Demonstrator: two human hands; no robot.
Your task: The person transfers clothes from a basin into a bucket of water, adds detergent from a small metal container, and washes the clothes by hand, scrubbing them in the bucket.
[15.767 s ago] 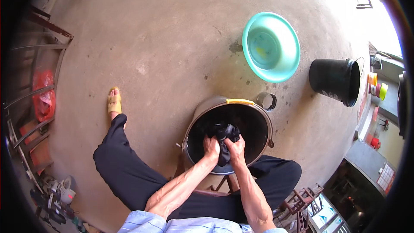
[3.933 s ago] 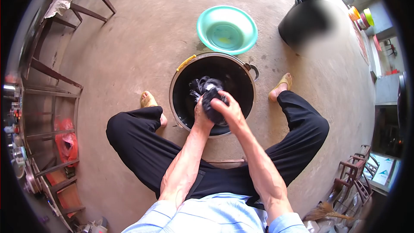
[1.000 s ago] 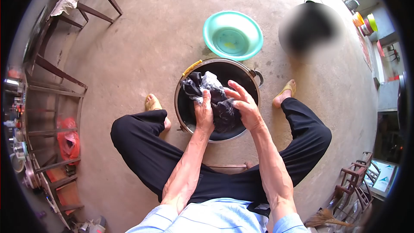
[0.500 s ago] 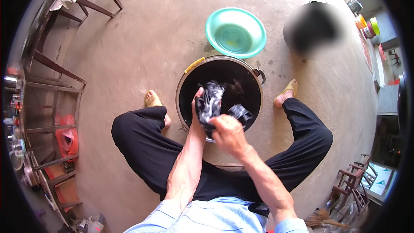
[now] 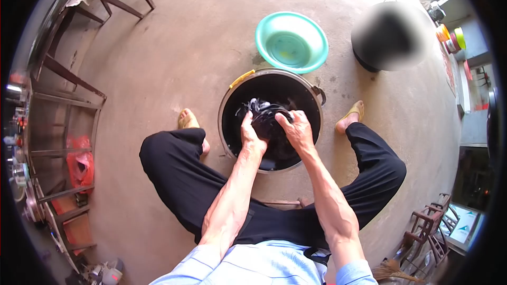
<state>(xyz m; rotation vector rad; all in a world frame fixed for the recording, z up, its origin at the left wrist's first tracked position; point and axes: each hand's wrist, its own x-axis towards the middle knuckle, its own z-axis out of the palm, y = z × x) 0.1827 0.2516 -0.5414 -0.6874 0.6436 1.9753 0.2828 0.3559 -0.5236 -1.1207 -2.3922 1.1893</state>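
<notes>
A large round black tub [image 5: 224, 143] with a pale metal rim stands on the floor between my knees, dark inside. Bunched up over its middle is a wet-looking black-and-white patterned cloth [image 5: 265, 117]. My left hand [image 5: 253, 136] cups the cloth from its left side, fingers curled around it. On the other side my right hand [image 5: 298, 132] grips the cloth's right end, thumb pointing inward. Parts of the fingers are hidden behind the fabric. I cannot make out what else lies in the tub's dark bottom.
A yellow cloth-like strip [image 5: 242, 78] lies on the tub's rim. Just beyond stands a green plastic basin [image 5: 292, 42]. A black bucket [image 5: 368, 58], partly blurred, is at the far right. Wooden racks [image 5: 63, 153] line the left, and small wooden chairs [image 5: 422, 227] stand right.
My right hand has moved up and right, from near the tub's front edge to the cloth's right end. The cloth has gone from stretched lengthwise to bunched between both hands.
</notes>
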